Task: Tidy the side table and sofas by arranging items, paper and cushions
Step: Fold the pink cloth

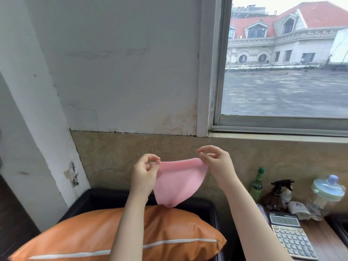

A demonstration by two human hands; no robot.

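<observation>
Pink cloth point(178, 182) pinched at both top corners by my left hand point(145, 174) and right hand point(216, 164) | risk: a light fingertip pinch slips, dropping it onto the orange cushion point(116, 234).

Pink cloth point(178, 182) hangs folded above orange cushion point(116, 236); black sofa point(188, 201) beneath.

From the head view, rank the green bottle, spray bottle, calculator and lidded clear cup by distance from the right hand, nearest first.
From the right hand, which pinches the pink cloth:
1. Green bottle, against the wall, just right of the hand.
2. Spray bottle, next along to the right.
3. Calculator and lidded clear cup: calculator low on the side table, cup far right; too close to call.
</observation>
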